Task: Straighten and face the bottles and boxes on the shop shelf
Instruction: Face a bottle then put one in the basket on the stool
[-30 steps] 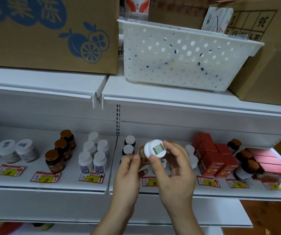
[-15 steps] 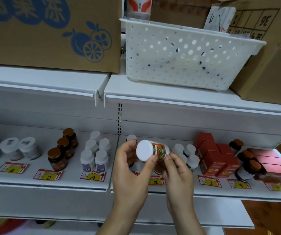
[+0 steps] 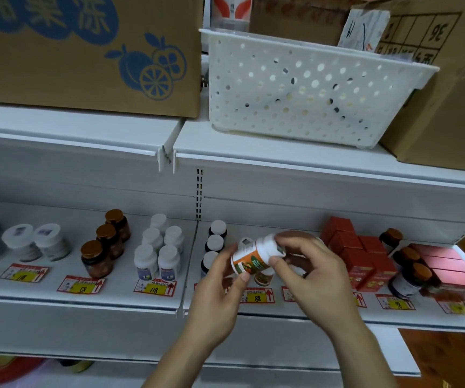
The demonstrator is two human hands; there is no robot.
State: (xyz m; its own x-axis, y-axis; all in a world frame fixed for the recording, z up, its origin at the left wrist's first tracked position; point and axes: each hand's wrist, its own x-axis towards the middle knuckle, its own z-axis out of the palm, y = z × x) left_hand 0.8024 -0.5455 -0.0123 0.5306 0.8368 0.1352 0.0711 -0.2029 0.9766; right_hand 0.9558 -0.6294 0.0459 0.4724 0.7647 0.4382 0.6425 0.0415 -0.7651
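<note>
A white bottle with an orange and green label (image 3: 253, 257) is held tilted in front of the lower shelf (image 3: 85, 299), above the 88 price tag (image 3: 257, 296). My left hand (image 3: 220, 292) grips its lower end with thumb and fingers. My right hand (image 3: 309, 270) pinches its upper end. Behind the hands stands a column of dark bottles with white caps (image 3: 216, 242). Another orange-label bottle (image 3: 263, 278) stands on the shelf just under the held one.
White bottles (image 3: 158, 253), amber jars with brown lids (image 3: 105, 247) and white-lidded jars (image 3: 33, 242) line the shelf to the left. Red boxes (image 3: 360, 256), dark jars (image 3: 410, 270) and flat red boxes (image 3: 450, 271) are on the right. A white basket (image 3: 304, 91) and cardboard boxes (image 3: 85, 51) sit above.
The bottle has turned in my hands: its cap faced me before, and now its orange label faces me with the bottle tilted. My right hand moved up onto its upper end.
</note>
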